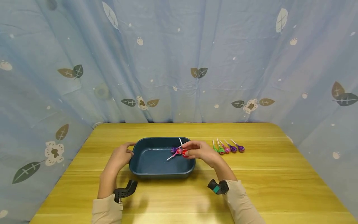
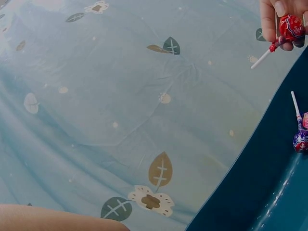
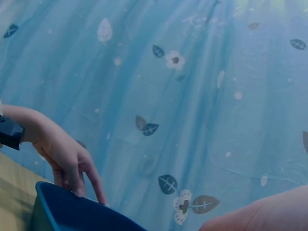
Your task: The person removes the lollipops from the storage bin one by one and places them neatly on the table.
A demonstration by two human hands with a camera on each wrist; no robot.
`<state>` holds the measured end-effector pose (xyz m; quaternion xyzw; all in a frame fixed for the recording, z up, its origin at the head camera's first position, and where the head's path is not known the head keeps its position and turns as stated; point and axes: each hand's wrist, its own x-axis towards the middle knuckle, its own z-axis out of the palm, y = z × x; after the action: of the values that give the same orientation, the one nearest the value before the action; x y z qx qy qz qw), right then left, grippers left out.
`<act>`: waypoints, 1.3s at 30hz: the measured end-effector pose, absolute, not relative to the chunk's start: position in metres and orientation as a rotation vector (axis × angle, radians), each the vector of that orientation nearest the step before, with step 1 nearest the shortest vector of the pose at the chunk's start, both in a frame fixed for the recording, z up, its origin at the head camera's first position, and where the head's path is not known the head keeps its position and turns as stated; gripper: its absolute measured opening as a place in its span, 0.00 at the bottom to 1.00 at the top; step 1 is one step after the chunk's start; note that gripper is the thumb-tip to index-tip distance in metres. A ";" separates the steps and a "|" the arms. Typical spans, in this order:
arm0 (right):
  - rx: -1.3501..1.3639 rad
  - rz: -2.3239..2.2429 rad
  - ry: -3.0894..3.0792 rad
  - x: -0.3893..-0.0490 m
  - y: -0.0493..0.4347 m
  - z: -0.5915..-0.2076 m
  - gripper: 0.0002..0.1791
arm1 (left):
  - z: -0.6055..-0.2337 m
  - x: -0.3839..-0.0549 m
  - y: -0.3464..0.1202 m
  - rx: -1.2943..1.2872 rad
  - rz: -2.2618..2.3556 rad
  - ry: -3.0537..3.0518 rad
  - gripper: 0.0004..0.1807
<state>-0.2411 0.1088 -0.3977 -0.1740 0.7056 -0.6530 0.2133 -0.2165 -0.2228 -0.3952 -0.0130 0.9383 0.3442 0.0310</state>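
Over the right end of the dark blue tub [image 1: 152, 159], the right hand [image 1: 202, 152] pinches a red lollipop [image 1: 184, 152] by its candy end, thumb and fingers drawn in close, while the left hand [image 1: 121, 155] lies relaxed at the opposite end, fingertips resting on the rim, no firm grip showing. A purple lollipop [image 1: 173, 151] and a pink lollipop [image 1: 179, 151] sit together on the tub floor just left of the red one, so letting go here could drop candy onto candy and send one rolling or leave the sticks crossed. The smooth round wrapper might also slip from a fingertip pinch, and a knuckle catching the right wall could nudge the tub, since the left fingers seem to bear only lightly on it. In the head view the red lollipop's long axis runs roughly front to back, leaning slightly left, with its white stick towards the tub's far edge and the candy nearer the person; in the left wrist view the stick slants down to the left, below the candy
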 end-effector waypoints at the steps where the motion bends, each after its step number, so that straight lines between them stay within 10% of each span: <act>1: -0.478 -1.819 1.954 -0.241 0.110 -0.397 0.20 | -0.395 -0.217 -0.223 -0.038 1.058 2.891 0.25; 39: -0.268 -2.064 2.026 -0.261 0.195 -0.387 0.24 | -0.394 -0.217 -0.222 -0.020 1.023 2.910 0.24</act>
<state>-0.2614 0.1948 -0.3873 -0.0915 0.6926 -0.7057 0.1183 -0.2169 -0.2221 -0.3943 -0.0066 0.9430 0.3316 0.0282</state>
